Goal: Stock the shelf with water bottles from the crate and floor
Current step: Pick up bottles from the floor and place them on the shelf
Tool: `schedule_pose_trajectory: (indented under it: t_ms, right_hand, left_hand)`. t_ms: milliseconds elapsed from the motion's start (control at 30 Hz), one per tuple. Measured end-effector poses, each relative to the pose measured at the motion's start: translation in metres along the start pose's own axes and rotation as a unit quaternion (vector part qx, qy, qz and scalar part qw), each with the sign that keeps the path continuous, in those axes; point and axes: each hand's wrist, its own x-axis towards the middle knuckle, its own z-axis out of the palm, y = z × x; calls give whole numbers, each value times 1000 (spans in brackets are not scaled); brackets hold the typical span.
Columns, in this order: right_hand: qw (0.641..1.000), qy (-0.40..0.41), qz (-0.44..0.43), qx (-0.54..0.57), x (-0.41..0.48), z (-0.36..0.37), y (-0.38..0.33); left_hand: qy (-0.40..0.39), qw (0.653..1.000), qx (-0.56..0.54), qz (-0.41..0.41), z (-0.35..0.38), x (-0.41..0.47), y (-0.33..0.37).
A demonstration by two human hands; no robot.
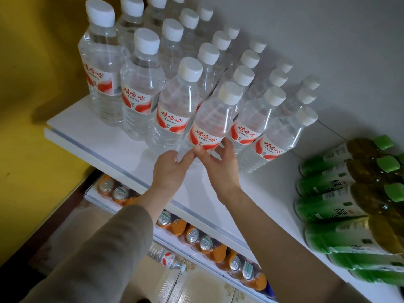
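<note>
2 hands grip 1 water bottle (209, 125) on the white shelf (91, 127).
The water bottle stands upright in the shelf's front row, near the shelf's front edge, among other bottles (140, 101); the left hand (169, 171) and right hand (218, 169) wrap its base from either side, thumbs in front.

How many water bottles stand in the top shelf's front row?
6, left to right: first bottle, second bottle, third bottle, fourth bottle, held by left hand and right hand, fifth bottle, sixth bottle. More rows stand behind.
</note>
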Motion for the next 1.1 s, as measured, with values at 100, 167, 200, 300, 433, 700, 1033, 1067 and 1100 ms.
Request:
schedule_pose_trajectory:
  t_ms: [100,167,200,300,433,700,1033,1067,1100]
  right_hand:
    - [1000,6,17,-4,-6,1,-6]
    - [998,31,46,3,-17,6,-7]
    - [997,51,59,10,-25,10,-5]
    - [993,94,60,28,-59,27,6]
    - [994,24,106,28,-107,59,37]
    - [954,-39,296,-24,-130,133,200]
    - [952,-130,213,-175,-80,190,425]
    - [952,-139,182,-203,-76,193,441]
    - [949,-149,159,-226,-73,197,455]
  left_hand:
    - [1,999,-34,-13,-8,-6,-6]
    - [29,997,-74,-25,-18,-11,-19]
    - [52,994,-96,-26,-25,-16,-27]
    - [106,985,-134,-33,-48,-35,-56]
    - [103,987,-101,-71,-78,-59,-118]
    - [45,974,61,-211,-76,-39,-284]
    - [44,938,-123,-320,3,52,-468]
    - [37,935,-144,-322,8,59,-477]
    - [32,934,-158,-320,11,67,-486]
